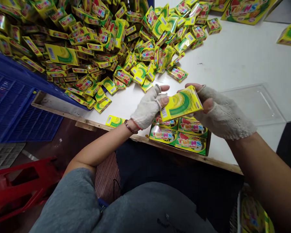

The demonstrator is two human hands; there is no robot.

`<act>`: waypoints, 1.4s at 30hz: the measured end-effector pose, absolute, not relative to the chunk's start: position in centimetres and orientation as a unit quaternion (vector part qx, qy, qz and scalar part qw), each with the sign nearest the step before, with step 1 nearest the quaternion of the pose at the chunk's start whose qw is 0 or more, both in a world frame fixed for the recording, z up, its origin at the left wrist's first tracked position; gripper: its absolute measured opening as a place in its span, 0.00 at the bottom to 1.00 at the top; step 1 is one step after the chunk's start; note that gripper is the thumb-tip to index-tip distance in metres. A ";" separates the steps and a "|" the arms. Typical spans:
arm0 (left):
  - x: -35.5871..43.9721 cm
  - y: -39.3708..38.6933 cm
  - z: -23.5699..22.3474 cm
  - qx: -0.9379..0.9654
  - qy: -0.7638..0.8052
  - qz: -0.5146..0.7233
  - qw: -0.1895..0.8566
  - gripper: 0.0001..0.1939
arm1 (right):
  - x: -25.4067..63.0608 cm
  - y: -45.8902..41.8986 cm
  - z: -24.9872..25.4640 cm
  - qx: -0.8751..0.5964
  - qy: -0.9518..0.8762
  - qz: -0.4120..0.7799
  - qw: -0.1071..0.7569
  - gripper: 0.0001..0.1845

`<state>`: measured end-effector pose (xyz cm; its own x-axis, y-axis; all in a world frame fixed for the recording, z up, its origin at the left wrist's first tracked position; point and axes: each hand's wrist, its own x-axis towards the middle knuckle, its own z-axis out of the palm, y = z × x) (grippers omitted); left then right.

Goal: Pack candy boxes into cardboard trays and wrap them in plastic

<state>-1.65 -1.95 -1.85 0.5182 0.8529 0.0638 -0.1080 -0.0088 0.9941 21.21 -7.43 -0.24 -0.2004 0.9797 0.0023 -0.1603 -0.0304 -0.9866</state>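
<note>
Between my two hands is a small yellow and green candy box (180,104), its barcode end toward the left. My left hand (149,106), in a white fingerless glove, grips the box's left end with thumb and fingers. The right end is held by my right hand (217,111), gloved the same way. Just below them, at the table edge, sits an open carton (208,142) with several "TWINS" boxes (191,142) in rows, partly covered by my hands. One loose candy box (115,121) lies flat left of my left wrist.
A large heap of similar boxes (94,42) spills from a blue crate (12,97) onto the white table (232,58). A clear plastic lid (254,103) lies right. A larger "TWINS" carton (247,11) stands at the back. A red stool (21,184) is at lower left.
</note>
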 end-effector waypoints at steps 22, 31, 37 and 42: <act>-5.0 14.5 -8.1 0.488 0.722 0.393 0.294 0.12 | 15.9 -2.6 -2.6 -0.522 -0.806 0.271 0.070 0.03; -5.2 11.4 -7.1 0.401 0.645 0.459 0.461 0.07 | 16.3 -5.2 -5.9 -0.508 -0.777 0.288 0.235 0.09; -5.0 4.1 -4.0 0.557 0.473 0.481 0.485 0.14 | 17.4 -4.0 -4.9 -0.567 -0.485 0.478 0.462 0.16; -3.5 1.3 -2.2 0.573 0.349 0.382 0.636 0.11 | 19.4 -3.3 -1.2 -0.503 -0.596 0.443 0.442 0.23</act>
<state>-3.48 1.30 -2.16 0.4647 0.8854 -0.0061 -0.0858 0.0518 0.9950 19.43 -3.30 -1.21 -0.1031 0.9914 0.0809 0.2075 0.1010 -0.9730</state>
